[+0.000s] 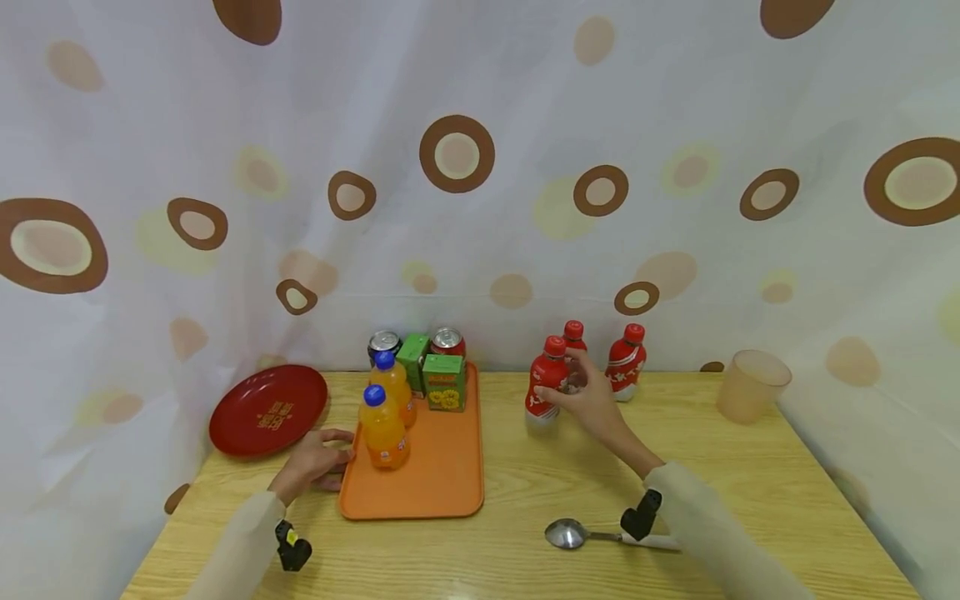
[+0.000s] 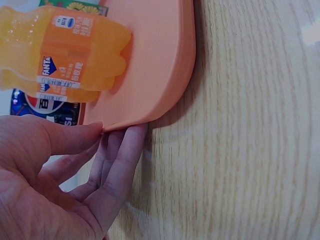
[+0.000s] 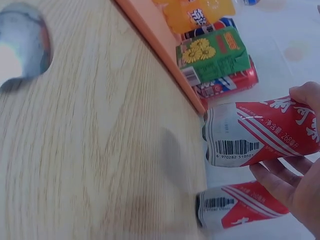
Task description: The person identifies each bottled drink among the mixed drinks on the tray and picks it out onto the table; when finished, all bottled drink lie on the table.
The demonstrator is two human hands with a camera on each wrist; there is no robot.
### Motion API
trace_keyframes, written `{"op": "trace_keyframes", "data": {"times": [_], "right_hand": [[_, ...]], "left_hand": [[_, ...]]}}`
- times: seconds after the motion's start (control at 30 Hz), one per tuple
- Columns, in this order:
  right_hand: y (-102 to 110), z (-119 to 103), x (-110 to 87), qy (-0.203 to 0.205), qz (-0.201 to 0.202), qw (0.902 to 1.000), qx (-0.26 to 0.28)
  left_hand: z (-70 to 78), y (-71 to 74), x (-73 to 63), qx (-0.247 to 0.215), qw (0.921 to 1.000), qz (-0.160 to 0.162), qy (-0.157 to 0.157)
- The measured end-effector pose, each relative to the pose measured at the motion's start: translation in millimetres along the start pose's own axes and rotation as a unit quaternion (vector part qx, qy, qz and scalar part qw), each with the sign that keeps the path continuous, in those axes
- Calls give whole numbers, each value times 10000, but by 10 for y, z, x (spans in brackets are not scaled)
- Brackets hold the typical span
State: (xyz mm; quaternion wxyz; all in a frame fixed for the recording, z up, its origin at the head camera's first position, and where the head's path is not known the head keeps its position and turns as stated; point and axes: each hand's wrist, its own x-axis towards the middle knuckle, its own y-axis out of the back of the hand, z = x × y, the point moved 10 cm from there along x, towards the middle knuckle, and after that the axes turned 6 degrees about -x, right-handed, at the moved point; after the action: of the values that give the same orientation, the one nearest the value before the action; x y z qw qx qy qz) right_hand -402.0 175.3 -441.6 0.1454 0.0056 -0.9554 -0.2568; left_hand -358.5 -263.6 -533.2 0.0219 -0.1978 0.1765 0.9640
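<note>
My left hand (image 1: 315, 460) pinches the left rim of an orange tray (image 1: 435, 493); in the left wrist view the thumb lies on the rim and the fingers reach beneath it. My right hand (image 1: 594, 403) grips a red-and-white bottle (image 1: 546, 382) by its side, just right of the tray. The right wrist view shows that bottle (image 3: 250, 132) raised off the table, its shadow below. Two matching bottles stand behind, one partly hidden (image 1: 573, 335) and one to the right (image 1: 627, 360). On the tray are two orange Fanta bottles (image 1: 384, 435), two green drink cartons (image 1: 444, 385) and two cans (image 1: 447, 340).
A dark red plate (image 1: 258, 412) leans against the patterned curtain (image 1: 495, 225) at the left. A metal spoon (image 1: 567, 533) with a pale handle lies in front on the wooden table (image 1: 517, 483). A frosted cup (image 1: 752, 387) stands at the far right.
</note>
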Motion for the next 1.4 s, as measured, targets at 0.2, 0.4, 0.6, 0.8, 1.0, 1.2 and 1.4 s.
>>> {"op": "trace_keyframes", "data": {"times": [0.2, 0.4, 0.6, 0.8, 1.0, 1.2, 1.4], "right_hand": [[144, 184, -5, -262, 49, 9995, -161], [266, 289, -39, -159, 130, 9993, -311], [309, 374, -53, -14, 130, 9991, -393], [256, 421, -46, 98, -126, 9990, -422], [267, 443, -28, 132, -338, 9978, -551], [423, 531, -85, 23, -224, 9967, -783], [598, 633, -192, -120, 13, 9963, -856]], "left_hand": [[28, -21, 28, 49, 10000, 9, -43], [14, -8, 40, 66, 10000, 53, -36], [42, -17, 23, 67, 9999, 21, -85], [39, -30, 15, 129, 9998, 43, -172], [24, -26, 15, 109, 9998, 100, -162], [23, -35, 10, -2, 9999, 21, -153], [11, -6, -1, 21, 9999, 99, -108]]}}
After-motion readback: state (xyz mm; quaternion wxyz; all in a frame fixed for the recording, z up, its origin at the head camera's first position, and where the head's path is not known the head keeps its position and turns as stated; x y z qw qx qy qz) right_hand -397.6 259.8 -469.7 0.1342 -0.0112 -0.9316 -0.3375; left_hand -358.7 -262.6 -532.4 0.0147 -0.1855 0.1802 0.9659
